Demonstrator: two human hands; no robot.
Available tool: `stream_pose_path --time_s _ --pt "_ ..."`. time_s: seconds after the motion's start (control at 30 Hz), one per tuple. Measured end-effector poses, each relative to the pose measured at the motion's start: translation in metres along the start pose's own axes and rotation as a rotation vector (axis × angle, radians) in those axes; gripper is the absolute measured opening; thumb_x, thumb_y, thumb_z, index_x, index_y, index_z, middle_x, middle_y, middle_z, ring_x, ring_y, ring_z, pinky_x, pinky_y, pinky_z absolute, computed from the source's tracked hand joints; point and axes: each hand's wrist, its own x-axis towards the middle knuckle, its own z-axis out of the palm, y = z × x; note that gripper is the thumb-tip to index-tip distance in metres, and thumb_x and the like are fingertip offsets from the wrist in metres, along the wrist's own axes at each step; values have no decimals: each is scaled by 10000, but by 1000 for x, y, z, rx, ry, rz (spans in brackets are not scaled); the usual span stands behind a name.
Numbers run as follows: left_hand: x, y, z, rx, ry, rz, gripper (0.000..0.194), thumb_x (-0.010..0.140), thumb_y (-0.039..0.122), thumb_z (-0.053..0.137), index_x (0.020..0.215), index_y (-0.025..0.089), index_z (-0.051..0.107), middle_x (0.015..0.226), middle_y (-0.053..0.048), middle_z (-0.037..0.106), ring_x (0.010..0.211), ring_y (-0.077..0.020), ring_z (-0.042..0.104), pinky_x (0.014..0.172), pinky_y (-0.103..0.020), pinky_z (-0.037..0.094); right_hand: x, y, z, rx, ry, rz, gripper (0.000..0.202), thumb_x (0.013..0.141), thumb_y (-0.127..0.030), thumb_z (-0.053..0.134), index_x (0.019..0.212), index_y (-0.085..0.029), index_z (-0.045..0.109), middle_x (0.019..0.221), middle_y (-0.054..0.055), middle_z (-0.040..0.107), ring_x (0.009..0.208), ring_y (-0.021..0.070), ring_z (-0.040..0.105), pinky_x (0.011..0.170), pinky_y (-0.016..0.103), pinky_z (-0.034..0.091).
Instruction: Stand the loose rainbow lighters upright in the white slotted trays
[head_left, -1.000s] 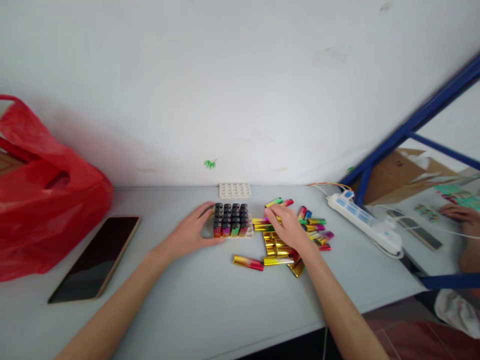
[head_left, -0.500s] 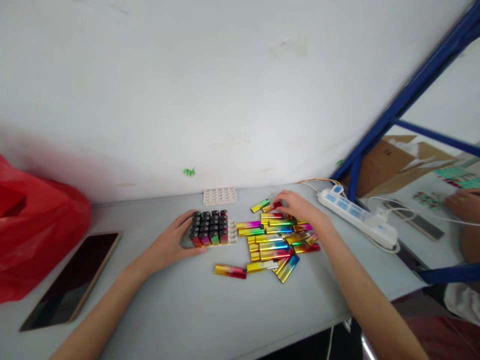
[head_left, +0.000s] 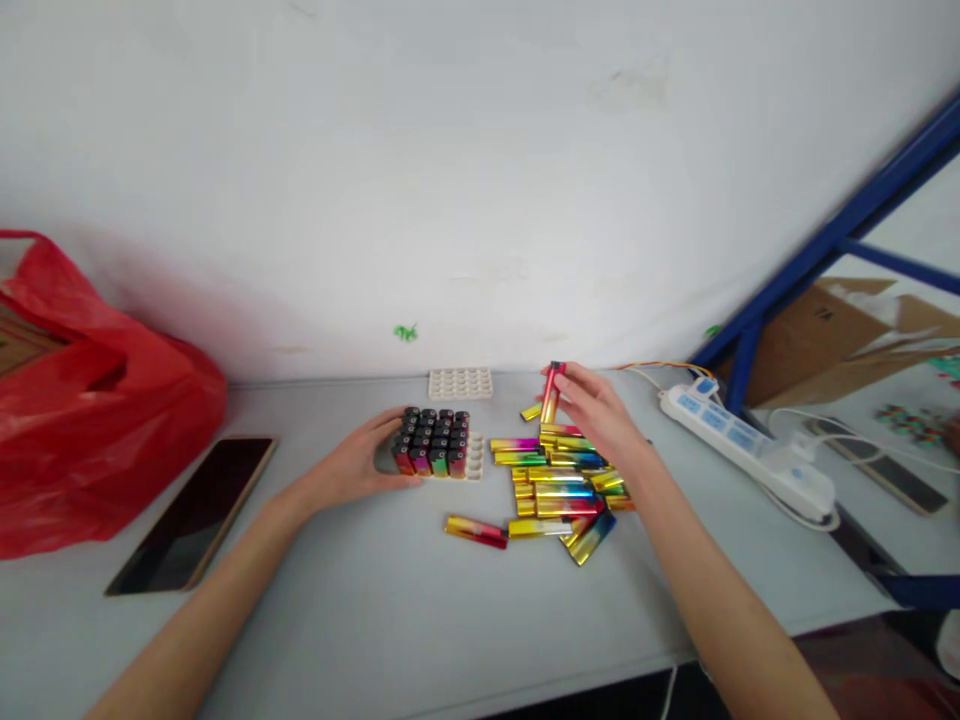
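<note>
A white tray holds several upright lighters with black tops, packed in rows; the column of round holes along its right side shows bare. My left hand is curved round the tray's left end, fingers behind and thumb along the front edge. Pinched in my right hand is a red and gold lighter, held nearly upright above the back of a loose pile. Shiny lighters in gold, red, blue, green and purple lie flat in that pile, partly covered by my right wrist.
A second white tray lies by the wall. On the left are a dark phone and a red plastic bag. A white power strip with cables lies on the right, near a blue metal frame and a cardboard box.
My right hand has picked a red and gold lighter from the back of the pile and raised it upright. My left hand stays at the tray. The view has shifted slightly right-to-left.
</note>
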Motion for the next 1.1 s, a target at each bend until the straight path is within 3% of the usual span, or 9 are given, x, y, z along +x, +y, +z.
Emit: stream_pose_path --time_s 0.13,0.23,0.4,0.5,0.63,0.77,0.9,1.0,1.1 --pt "0 -1 -4 23 -3 -5 854 828 705 877 1478 185 686 1616 -195 665 1483 -447 649 1309 -638 488 -3 8 39 30 -197 85 494 927 -739 721 1067 -281 605 882 -5 714 714 191 691 695 366 620" --pt "-1 -2 -4 6 1 16 824 848 656 884 1496 188 684 1655 -190 635 1506 -451 630 1319 -641 476 -6 21 52 -127 -221 100 463 999 -749 578 1069 -293 538 703 -81 563 532 150 502 539 292 457" --pt "-2 -6 -7 -25 -29 48 763 834 666 906 1423 209 742 1774 -191 492 1613 -446 517 1342 -636 442 -19 29 58 -680 -103 -171 447 1099 -609 535 809 -274 478 664 -49 528 637 169 506 643 295 378" --pt "-2 -6 -7 -28 -49 46 749 843 677 897 1417 219 749 1774 -178 495 1620 -429 512 1349 -624 432 -25 30 62 -838 -64 -178 503 1103 -565 546 710 -274 428 613 -37 505 600 170 473 657 313 332" --pt "-1 -5 -6 -10 -48 43 766 845 714 869 1417 220 744 1764 -167 511 1607 -415 530 1358 -576 431 -29 34 68 -951 -5 -119 509 1040 -436 633 616 -273 402 565 -21 493 565 167 445 653 328 294" --pt "-2 -4 -1 -14 -51 9 957 798 761 886 1554 225 649 1730 -173 554 1580 -404 566 1363 -559 424 -33 37 72 -1010 22 -99 387 974 -288 656 637 -267 466 583 -9 566 571 175 484 639 331 268" --pt "-3 -3 5 -14 2 -13 1083 751 787 911 1613 219 584 1710 -185 577 1562 -427 578 1357 -584 427 -36 36 74 -982 38 -123 390 1041 -335 633 678 -265 509 603 -8 595 580 183 520 644 327 283" --pt "-2 -4 8 -9 15 -13 1040 763 789 902 1576 208 612 1694 -186 593 1555 -440 578 1354 -607 423 -37 35 75 -977 25 -143 459 1088 -411 610 666 -269 498 579 -15 568 569 182 512 645 329 289" --pt "-1 -2 7 3 14 -14 984 762 797 891 1510 199 668 1664 -187 621 1534 -432 599 1346 -594 440 -37 35 74 -1018 15 -123 405 1065 -342 626 683 -263 518 605 -11 592 592 184 531 650 328 284"
